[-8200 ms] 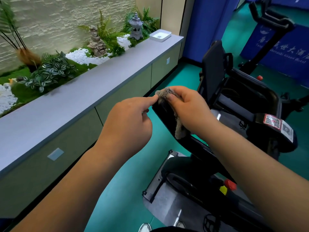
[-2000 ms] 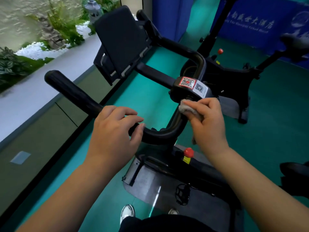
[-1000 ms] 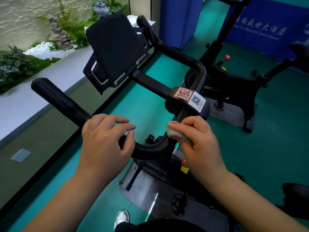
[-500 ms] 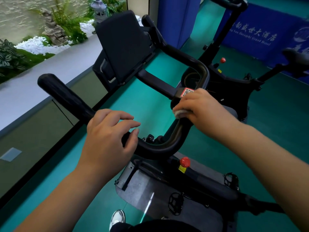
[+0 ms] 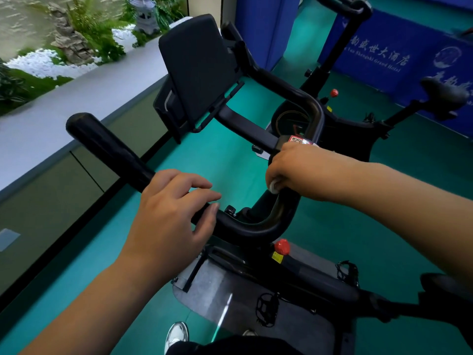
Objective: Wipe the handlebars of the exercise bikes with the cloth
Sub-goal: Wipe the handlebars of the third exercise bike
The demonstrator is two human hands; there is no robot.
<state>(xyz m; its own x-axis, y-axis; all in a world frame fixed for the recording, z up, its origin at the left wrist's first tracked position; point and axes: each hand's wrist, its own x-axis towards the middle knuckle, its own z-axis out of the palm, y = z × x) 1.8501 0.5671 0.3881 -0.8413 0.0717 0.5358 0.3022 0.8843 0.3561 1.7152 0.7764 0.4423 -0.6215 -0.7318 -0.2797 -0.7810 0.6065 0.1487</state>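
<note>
The black handlebar (image 5: pixel 110 149) of the nearest exercise bike loops across the middle of the view. My left hand (image 5: pixel 169 208) grips its near-left bar, fingers curled over the top. My right hand (image 5: pixel 299 170) is closed around the bar's right curve, just below the QR sticker (image 5: pixel 297 140), with a pale cloth (image 5: pixel 274 187) pressed against the bar; only a small edge of cloth shows under my fingers. A black tablet holder (image 5: pixel 199 67) stands on the crossbar beyond.
A red knob (image 5: pixel 282 247) sits on the frame below the handlebar. A grey ledge (image 5: pixel 64 108) with plants runs along the left. A second bike (image 5: pixel 340 121) stands ahead on the green floor, with blue banners (image 5: pixel 399 55) behind it. My shoe (image 5: pixel 176 334) shows at the bottom.
My right hand with the cloth has slid from the lower curve up the right bar toward the sticker, turning over it. My left hand has kept its grip.
</note>
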